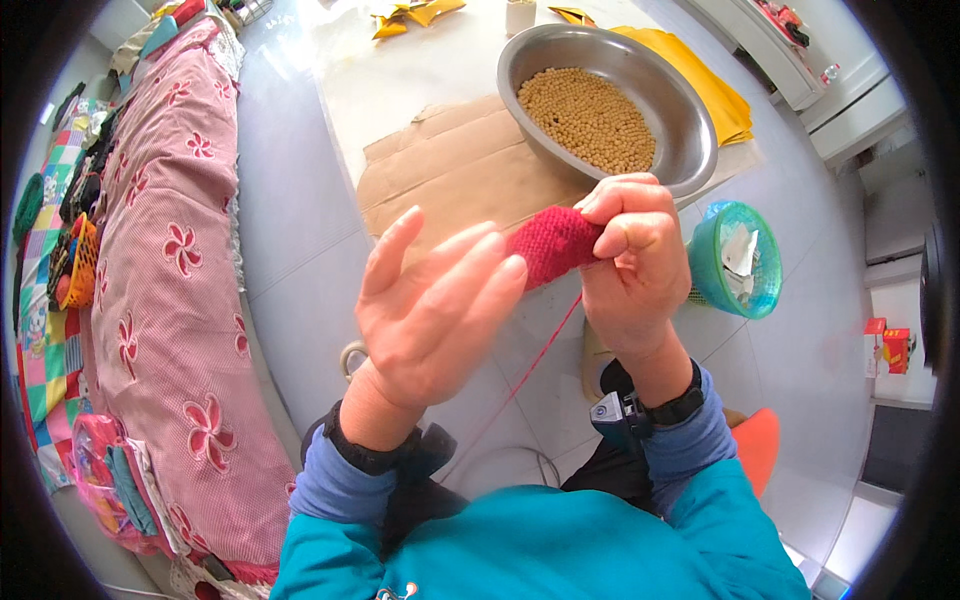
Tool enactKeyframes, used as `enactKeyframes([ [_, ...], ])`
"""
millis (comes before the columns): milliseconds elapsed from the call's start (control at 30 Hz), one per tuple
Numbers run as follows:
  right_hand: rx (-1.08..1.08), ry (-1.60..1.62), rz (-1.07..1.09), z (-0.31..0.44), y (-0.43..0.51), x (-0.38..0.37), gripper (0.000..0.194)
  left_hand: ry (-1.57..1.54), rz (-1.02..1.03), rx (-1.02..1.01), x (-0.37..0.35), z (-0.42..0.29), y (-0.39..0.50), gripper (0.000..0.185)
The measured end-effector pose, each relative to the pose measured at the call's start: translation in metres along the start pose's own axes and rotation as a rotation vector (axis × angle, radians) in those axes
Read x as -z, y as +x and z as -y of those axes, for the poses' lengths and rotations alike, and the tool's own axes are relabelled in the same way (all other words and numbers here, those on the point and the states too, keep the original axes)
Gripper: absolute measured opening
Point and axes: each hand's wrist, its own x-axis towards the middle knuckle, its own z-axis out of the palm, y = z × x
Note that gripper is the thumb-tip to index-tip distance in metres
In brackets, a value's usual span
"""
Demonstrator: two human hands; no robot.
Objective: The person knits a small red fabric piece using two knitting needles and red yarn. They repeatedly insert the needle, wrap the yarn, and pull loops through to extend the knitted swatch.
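Observation:
A small crimson knitted or crocheted piece [556, 244] is pinched at its right end between the thumb and fingers of my right hand [630, 251]. My left hand [442, 307], blurred, is spread at the piece's left end, its fingertips overlapping that edge; whether they grip it cannot be told. From beneath the piece a thin strand of red yarn [541, 352] runs down to the left toward my lap. No hook or needle can be made out. Both hands are above the floor, in front of a flattened cardboard sheet [435, 172].
A steel basin [675, 112] of yellowish beans [585, 116] stands ahead, beside yellow sheets [697, 75]. To the right is a green wastebasket [720, 289] with paper scraps. A pink flower-patterned cover [165, 300] drapes long furniture at left. An orange seat edge [757, 446] shows behind my right arm.

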Motion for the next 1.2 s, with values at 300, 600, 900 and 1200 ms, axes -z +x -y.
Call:
enactKeyframes([
  [300,-0.102,0.025,-0.024,0.002,-0.01,0.001,0.035,0.079,0.017,-0.087,0.002,-0.003,-0.002,0.027],
  [600,-0.69,0.653,0.242,0.003,0.011,0.02,0.03,0.386,0.01,0.028,0.018,0.015,-0.006,0.027],
  [900,-1.236,0.264,0.333,-0.012,0.012,0.054,0.027,0.058,-0.112,0.173,0.01,0.028,-0.009,0.03],
  [1200,-1.244,1.186,0.263,0.025,0.008,0.012,0.025,-0.325,-0.05,0.264,-0.012,0.002,-0.013,0.031],
])
